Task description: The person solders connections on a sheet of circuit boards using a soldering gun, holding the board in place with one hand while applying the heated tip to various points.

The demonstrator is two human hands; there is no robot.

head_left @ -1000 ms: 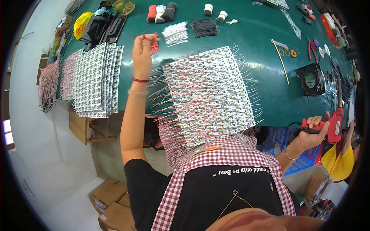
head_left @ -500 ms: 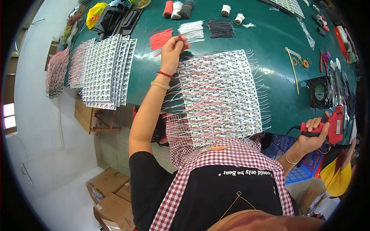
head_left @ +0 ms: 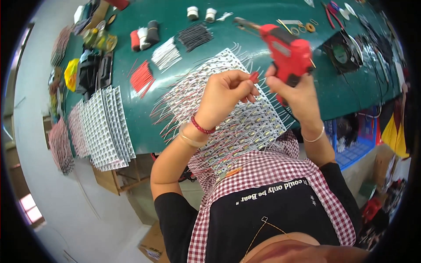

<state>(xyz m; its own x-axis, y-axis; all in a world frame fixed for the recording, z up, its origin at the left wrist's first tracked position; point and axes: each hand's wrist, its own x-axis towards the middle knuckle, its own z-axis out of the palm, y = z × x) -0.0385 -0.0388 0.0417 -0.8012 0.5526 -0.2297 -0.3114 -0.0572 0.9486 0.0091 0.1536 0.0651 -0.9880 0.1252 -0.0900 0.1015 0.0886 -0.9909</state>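
My left hand [head_left: 222,97] is closed in a pinch over the board panel, with small red wires [head_left: 254,76] showing at its fingertips. To its right, my right hand [head_left: 299,98] grips a red soldering gun [head_left: 285,50], slightly blurred, whose metal tip points to the far left. Under both hands lies a panel of small circuit boards [head_left: 188,98], turned at an angle at the table's near edge. White and red wires stick out along its sides. How many red wires I hold cannot be made out.
Red [head_left: 141,78], white [head_left: 166,53] and black wires [head_left: 195,37] lie in loose piles beyond the panel. Stacked board panels [head_left: 103,129] stand left. A small black fan [head_left: 340,55] and red-handled pliers [head_left: 330,16] lie right, above a blue crate [head_left: 355,151].
My left hand has come from the red wire pile to above the panel, with red wires in it. My right hand has lifted the soldering gun leftward from the table's right side. The view has turned.
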